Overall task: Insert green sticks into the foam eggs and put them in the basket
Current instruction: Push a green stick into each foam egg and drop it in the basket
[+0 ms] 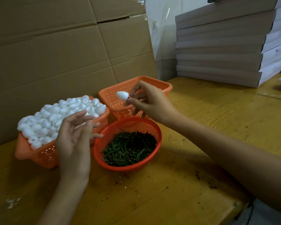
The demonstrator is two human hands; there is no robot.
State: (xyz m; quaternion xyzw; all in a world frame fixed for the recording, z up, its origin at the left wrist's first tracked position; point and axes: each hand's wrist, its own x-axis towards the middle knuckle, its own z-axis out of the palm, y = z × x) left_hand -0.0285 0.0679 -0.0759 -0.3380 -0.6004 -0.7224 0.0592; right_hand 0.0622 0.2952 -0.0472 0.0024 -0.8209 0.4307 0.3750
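1. Fingers [134,90] of the right hand [150,103] pinch a foam egg [122,95] by one end above the far orange basket [168,86].
2. The left hand [73,137] hovers, fingers slack, over heaped eggs [55,114]; green sticks [130,148] fill the round basket [159,135].

Round stick basket [128,168] open above, tabletop [201,124] free in front and right of it, heaped egg basket [44,155] close on its left with left hand [73,137] over the gap, rectangular basket [113,101] behind under right hand [151,101] holding foam egg [122,95], cardboard [55,54] blocking rear left.
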